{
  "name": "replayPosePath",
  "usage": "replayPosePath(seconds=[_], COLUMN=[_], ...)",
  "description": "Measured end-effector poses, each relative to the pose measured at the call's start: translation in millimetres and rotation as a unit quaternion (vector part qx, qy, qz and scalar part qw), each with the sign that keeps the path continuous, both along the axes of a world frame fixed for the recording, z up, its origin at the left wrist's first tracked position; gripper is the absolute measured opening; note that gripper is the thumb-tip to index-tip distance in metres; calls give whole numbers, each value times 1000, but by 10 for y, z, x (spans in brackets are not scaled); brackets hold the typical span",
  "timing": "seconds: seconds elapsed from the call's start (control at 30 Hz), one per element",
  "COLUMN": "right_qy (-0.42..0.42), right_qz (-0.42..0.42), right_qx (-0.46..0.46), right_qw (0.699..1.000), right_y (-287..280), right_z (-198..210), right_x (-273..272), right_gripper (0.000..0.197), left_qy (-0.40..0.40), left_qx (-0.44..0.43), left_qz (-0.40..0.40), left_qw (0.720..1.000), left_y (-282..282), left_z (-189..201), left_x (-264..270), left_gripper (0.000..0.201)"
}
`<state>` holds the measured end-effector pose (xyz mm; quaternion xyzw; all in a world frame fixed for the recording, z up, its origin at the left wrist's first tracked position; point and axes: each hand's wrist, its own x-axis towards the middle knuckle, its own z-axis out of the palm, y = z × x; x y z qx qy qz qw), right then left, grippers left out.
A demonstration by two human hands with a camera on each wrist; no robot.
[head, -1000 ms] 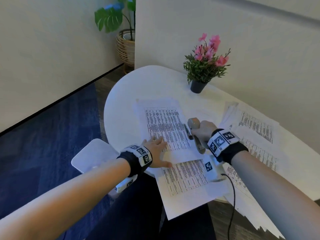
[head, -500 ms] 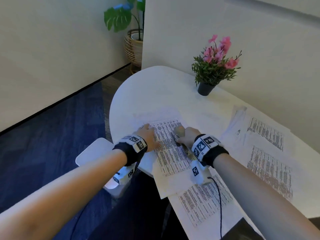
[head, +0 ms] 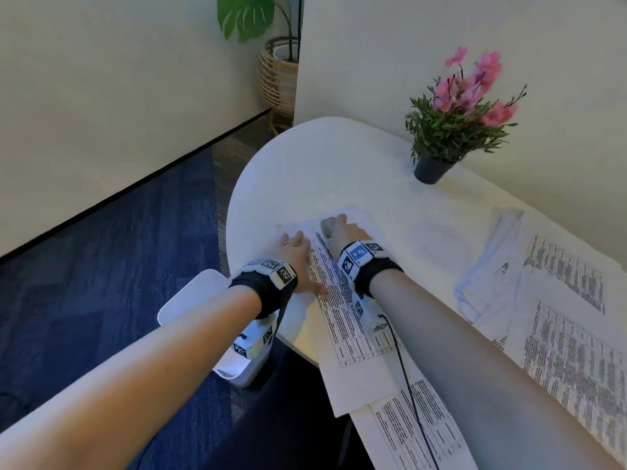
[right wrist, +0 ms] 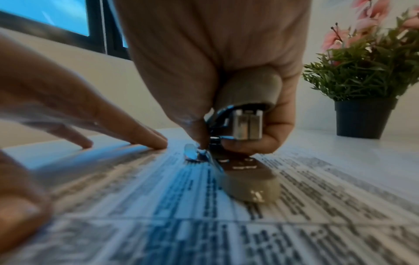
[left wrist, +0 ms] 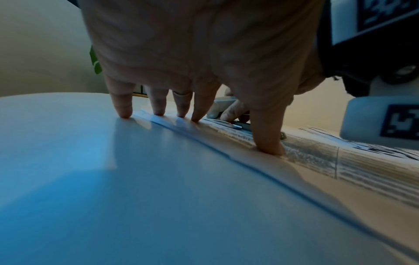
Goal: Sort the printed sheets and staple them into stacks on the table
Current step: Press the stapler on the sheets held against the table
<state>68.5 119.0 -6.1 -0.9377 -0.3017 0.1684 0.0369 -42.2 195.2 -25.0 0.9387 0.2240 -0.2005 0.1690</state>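
A set of printed sheets [head: 334,293] lies on the white table [head: 325,164], its near end hanging over the table's edge. My left hand [head: 298,256] lies flat on the sheets' left side, fingers [left wrist: 158,105] spread and straight, thumb pressing the print. My right hand [head: 342,232] grips a grey stapler [right wrist: 247,143] at the sheets' far end. The stapler's base rests on the printed page [right wrist: 158,206]. Whether its mouth is around the paper's edge is hidden by the hand.
More printed sheets [head: 563,300] lie spread over the table's right side, and another sheet [head: 417,432] hangs over the near edge. A potted pink-flowered plant [head: 458,120] stands at the back. A white chair [head: 190,300] stands left of the table, over blue carpet.
Both hands have moved away from me along the sheets to their far end, the right one carrying the stapler. The head view has shifted, with the table now further right.
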Motion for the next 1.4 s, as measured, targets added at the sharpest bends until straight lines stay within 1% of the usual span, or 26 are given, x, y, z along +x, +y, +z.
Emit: replayPosePath(seconds=[0.13,0.2,0.27,0.53,0.63,0.77,0.97,1.03,1.17,1.27,1.4], right_qy=[-34,-53,-64,-64,-75,-94,-79,-93,-117,-97,-66], right_qz=[55,66,69,36,57,86,28,45,105,85,19], right_qx=[-2,-6,-9,4,-7,-7,2,3,0,4,28], right_qw=[998,996,996,997,995,992,996,995,988,992,997], right_y=[31,61,80,152,181,213,265,281,281,262,299], right_z=[-32,-65,-82,-117,-110,-122,-178,-174,-161,-164,-185], right_x=[124,171,204,110,154,225,177,182,258,263,225], right_gripper=[50,43,38,40,36,38,30,30,35,33,29], left_qy=[3,8,15,20,27,32,42,45,52,52,47], left_qx=[10,14,13,18,22,22,21,28,34,35,34], left_qz=[-15,-17,-16,-10,-9,-10,-12,-15,-22,-23,-27], left_qw=[1000,1000,1000,1000,999,999,999,998,998,998,998], left_y=[24,27,19,-10,-23,-39,-35,-30,-37,-44,-52], left_z=[-9,-13,-7,18,40,41,51,60,69,71,104], left_x=[40,47,62,67,66,61,86,90,82,84,75], left_gripper=[114,114,114,114,113,113,113,113,113,113,111])
